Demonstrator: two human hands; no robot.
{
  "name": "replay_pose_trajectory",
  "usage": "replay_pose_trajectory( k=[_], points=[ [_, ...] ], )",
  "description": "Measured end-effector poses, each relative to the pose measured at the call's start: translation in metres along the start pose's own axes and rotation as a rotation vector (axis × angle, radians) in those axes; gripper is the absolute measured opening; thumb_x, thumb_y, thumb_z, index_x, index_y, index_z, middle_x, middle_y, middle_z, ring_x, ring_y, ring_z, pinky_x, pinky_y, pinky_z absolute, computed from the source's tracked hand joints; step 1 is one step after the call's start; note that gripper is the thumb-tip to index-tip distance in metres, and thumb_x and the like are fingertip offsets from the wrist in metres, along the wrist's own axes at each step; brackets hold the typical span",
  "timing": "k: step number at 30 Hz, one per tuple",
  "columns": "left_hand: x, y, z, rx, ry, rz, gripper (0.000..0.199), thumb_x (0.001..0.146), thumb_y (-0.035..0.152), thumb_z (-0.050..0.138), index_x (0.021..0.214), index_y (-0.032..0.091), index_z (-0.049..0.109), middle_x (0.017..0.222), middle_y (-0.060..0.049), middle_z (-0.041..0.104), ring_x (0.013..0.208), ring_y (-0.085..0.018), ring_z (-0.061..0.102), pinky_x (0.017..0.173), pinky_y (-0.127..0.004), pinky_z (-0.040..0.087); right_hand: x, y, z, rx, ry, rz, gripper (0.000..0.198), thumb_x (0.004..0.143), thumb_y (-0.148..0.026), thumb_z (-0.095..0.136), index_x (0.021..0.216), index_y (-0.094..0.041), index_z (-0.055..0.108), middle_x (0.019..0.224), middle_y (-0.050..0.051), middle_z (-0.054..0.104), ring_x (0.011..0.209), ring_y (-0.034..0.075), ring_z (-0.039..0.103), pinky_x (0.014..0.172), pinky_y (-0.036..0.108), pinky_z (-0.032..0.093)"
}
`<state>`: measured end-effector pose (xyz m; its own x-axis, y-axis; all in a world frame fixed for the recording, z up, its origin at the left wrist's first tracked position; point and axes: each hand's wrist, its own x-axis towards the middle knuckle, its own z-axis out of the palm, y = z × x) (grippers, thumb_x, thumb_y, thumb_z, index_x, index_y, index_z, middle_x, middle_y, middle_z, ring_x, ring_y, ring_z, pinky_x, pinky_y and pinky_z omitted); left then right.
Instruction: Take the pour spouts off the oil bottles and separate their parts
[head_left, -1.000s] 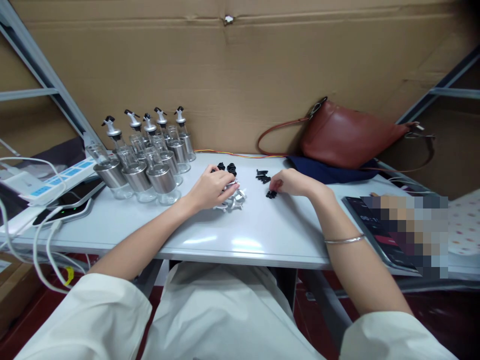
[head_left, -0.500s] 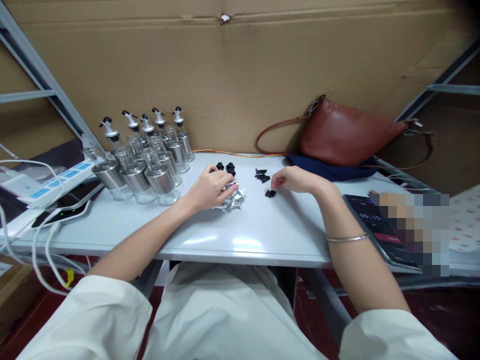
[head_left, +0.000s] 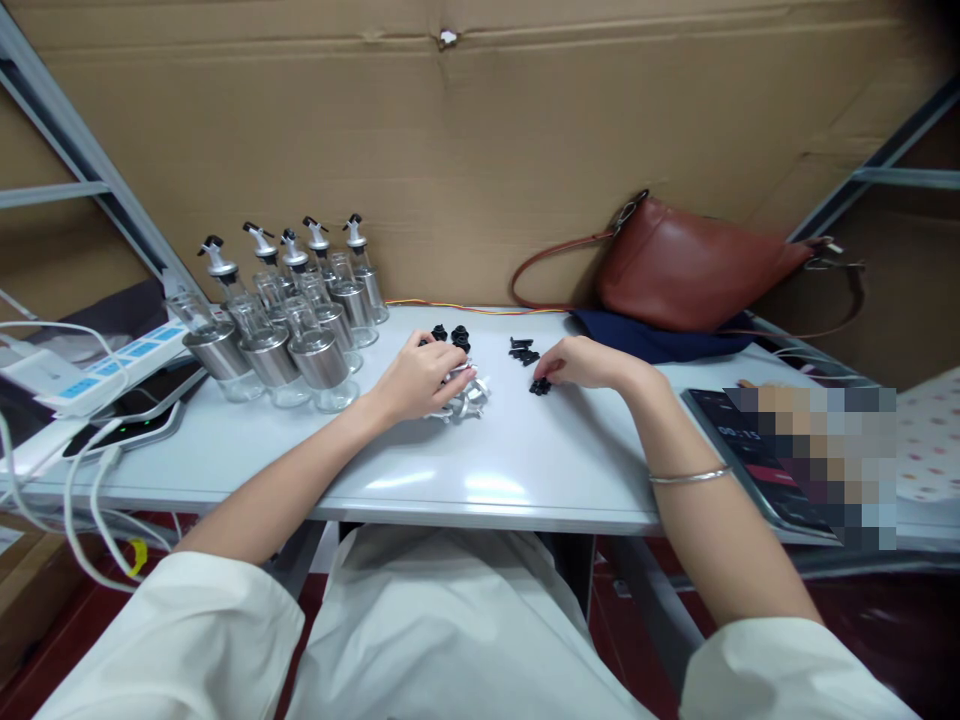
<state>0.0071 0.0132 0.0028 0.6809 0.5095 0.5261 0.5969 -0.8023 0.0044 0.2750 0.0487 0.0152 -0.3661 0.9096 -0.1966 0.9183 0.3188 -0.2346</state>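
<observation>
Right hand (head_left: pixel 576 360) lowered, spouts (head_left: pixel 356 238) in bottles (head_left: pixel 370 284)

The left hand (head_left: pixel 421 376) covered part of the silver pile (head_left: pixel 472 397). At three o'clock from it, black bits (head_left: pixel 536 387) were too small to tell whether the right hand's (head_left: pixel 577 360) fingers (head_left: pixel 547 366) gripped any. A pixelated patch (head_left: pixel 832 460) masked the phone's (head_left: pixel 726 448) three o'clock side; spotted material (head_left: pixel 934 450) ran off-frame beyond.

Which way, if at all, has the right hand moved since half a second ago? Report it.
Yes: the right hand shifted slightly left against the slender black parts, bringing its fingertips to the small black pieces.
</observation>
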Motion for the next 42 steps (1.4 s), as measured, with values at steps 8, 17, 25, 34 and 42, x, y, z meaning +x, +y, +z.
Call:
replay_pose_trajectory(
  k=[8,17,25,34,42],
  points=[
    [0.0,-0.001,0.001,-0.003,-0.013,-0.002,0.032,0.095,0.034,0.032,0.083,0.016,0.056,0.079,-0.005,0.067,0.075,-0.017,0.06,0.084,-0.034,0.034,0.005,0.008,0.005,0.046,-0.037,-0.014,0.037,0.064,-0.001,0.05,0.086,-0.018,0.074,0.082,0.001,0.073,0.077,0.017,0.066,0.067,0.02,0.048],
    [0.0,0.001,-0.001,-0.003,-0.02,0.0,0.033,0.095,0.034,0.03,0.082,0.016,0.055,0.079,-0.006,0.067,0.075,-0.017,0.06,0.083,-0.034,0.034,-0.002,0.0,0.002,0.14,-0.064,-0.003,0.033,0.061,0.0,0.049,0.082,-0.017,0.069,0.078,0.002,0.069,0.069,0.015,0.062,0.061,0.02,0.047],
    [0.0,0.001,0.0,-0.005,-0.024,0.002,0.032,0.095,0.034,0.032,0.083,0.016,0.055,0.081,-0.005,0.068,0.076,-0.017,0.061,0.083,-0.034,0.034,-0.005,-0.004,0.0,0.087,-0.133,0.003,0.039,0.058,-0.01,0.063,0.097,-0.018,0.063,0.09,0.004,0.066,0.078,0.018,0.062,0.064,0.022,0.047],
    [0.0,0.001,0.0,-0.008,-0.034,0.008,0.031,0.095,0.034,0.033,0.084,0.016,0.056,0.082,-0.006,0.068,0.077,-0.017,0.06,0.082,-0.033,0.034,0.0,-0.008,0.005,0.077,-0.148,-0.187,0.032,0.059,-0.012,0.056,0.088,-0.019,0.066,0.074,-0.002,0.055,0.069,0.014,0.053,0.063,0.021,0.041],
    [-0.001,0.0,0.001,0.001,-0.018,0.025,0.033,0.095,0.034,0.032,0.084,0.015,0.056,0.082,-0.006,0.068,0.076,-0.017,0.061,0.082,-0.033,0.034,0.001,-0.004,0.007,0.126,-0.157,-0.168,0.025,0.058,-0.017,0.057,0.081,-0.019,0.066,0.067,-0.003,0.051,0.063,0.012,0.048,0.059,0.021,0.038]
  ],
)
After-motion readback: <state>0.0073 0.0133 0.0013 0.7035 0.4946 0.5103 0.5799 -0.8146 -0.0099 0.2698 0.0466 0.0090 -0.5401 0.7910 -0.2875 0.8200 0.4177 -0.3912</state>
